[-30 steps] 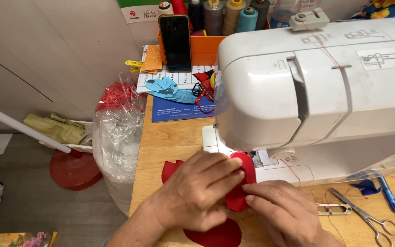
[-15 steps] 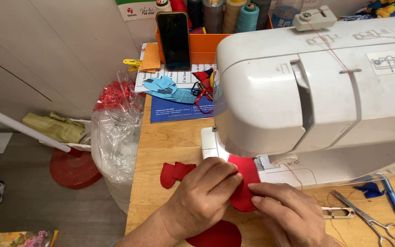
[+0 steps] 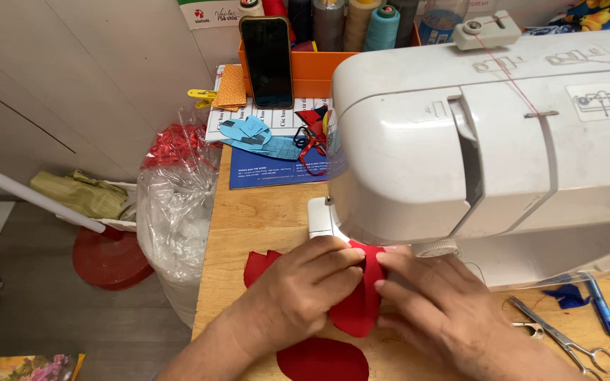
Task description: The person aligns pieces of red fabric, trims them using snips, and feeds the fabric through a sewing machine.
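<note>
The sewing machine [image 3: 488,141] stood on the table [image 3: 262,212], right of centre. Both hands, left hand [image 3: 305,289] and right hand [image 3: 439,303], lay on the fabric piece [image 3: 361,303] near its base. Scissors [image 3: 566,342] lay at near right. The phone [image 3: 267,62] leaned against the box [image 3: 319,70] at the far edge; a plastic bag [image 3: 178,204] hung left of the table.

Single head view, looking steeply down, close over sewing machine [image 3: 488,148]

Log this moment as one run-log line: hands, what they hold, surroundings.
left hand: pressing red fabric piece | right hand: pinching same piece | at: white sewing machine | nearby: scissors, wooden table
</note>
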